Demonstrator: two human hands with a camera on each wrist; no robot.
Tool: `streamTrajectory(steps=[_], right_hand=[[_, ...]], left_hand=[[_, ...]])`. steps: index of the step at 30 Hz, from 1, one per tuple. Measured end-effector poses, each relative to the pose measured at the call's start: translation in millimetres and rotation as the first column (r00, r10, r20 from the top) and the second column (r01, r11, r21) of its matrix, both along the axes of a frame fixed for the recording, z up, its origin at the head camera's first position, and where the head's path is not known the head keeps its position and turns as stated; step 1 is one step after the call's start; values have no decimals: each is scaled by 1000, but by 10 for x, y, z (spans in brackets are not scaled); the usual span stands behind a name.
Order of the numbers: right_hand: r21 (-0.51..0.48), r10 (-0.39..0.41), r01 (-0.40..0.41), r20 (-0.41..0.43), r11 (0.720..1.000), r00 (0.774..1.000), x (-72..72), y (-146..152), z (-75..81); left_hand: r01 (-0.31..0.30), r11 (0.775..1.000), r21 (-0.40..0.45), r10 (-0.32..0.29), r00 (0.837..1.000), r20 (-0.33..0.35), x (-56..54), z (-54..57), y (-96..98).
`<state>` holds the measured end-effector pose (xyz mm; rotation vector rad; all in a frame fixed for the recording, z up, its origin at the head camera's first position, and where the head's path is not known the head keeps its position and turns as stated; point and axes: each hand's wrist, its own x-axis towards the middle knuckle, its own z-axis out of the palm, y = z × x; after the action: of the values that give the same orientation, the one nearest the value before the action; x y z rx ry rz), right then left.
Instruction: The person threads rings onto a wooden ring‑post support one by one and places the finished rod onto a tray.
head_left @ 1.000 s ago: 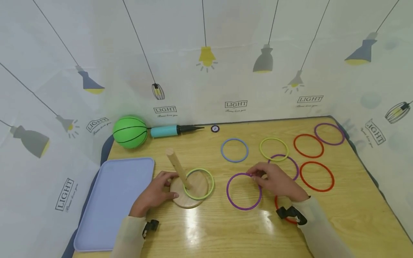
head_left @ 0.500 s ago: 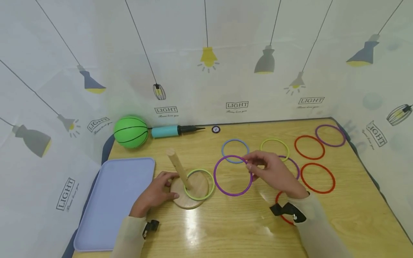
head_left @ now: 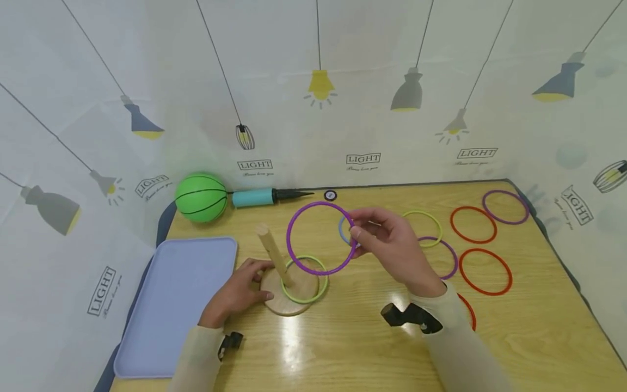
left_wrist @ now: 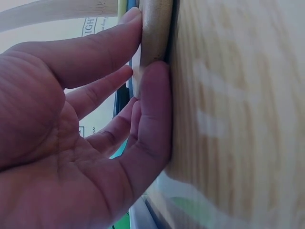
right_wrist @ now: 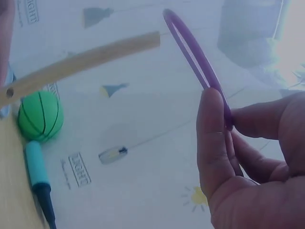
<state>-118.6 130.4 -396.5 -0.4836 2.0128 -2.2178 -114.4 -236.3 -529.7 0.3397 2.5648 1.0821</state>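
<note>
My right hand pinches a purple ring between thumb and fingers. The ring is raised above the table, to the right of a wooden peg; in the right wrist view the purple ring appears tilted near the peg's tip. The peg stands on a round wooden base, whose left edge my left hand grips. Around the foot of the peg lies a yellow-green ring, off-centre on the base. Up close in the left wrist view, thumb and fingers hold the rim of the base.
A lilac tray lies at the left. Behind are a green ball, a teal hand pump and a small dark disc. Several rings lie at the right, including a yellow one and a red one.
My right hand has lifted the purple ring off the table and carried it left and upward, towards the peg. The left hand stays on the base.
</note>
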Motion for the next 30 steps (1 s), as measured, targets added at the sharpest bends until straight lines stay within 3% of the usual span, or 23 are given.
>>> streamTrajectory(steps=[6, 11, 20, 26, 30], right_hand=[[-87, 59, -62, -36, 994, 998, 6, -308, 104], [-106, 131, -133, -24, 985, 991, -39, -581, 60], [-64, 160, -153, 143, 986, 977, -152, -767, -338], [15, 128, -133, 194, 991, 973, -170, -712, -620], [46, 112, -126, 225, 991, 968, -175, -666, -778]], left_hand=[[6, 1000, -10, -6, 1000, -20, -18, 12, -5], [31, 999, 6, -31, 998, -63, -5, -27, -12], [42, 999, 26, -40, 997, -71, 5, -69, 15], [14, 1000, -18, -14, 999, -34, 7, -57, 21], [8, 1000, -2, -8, 1000, -16, 16, -45, 14]])
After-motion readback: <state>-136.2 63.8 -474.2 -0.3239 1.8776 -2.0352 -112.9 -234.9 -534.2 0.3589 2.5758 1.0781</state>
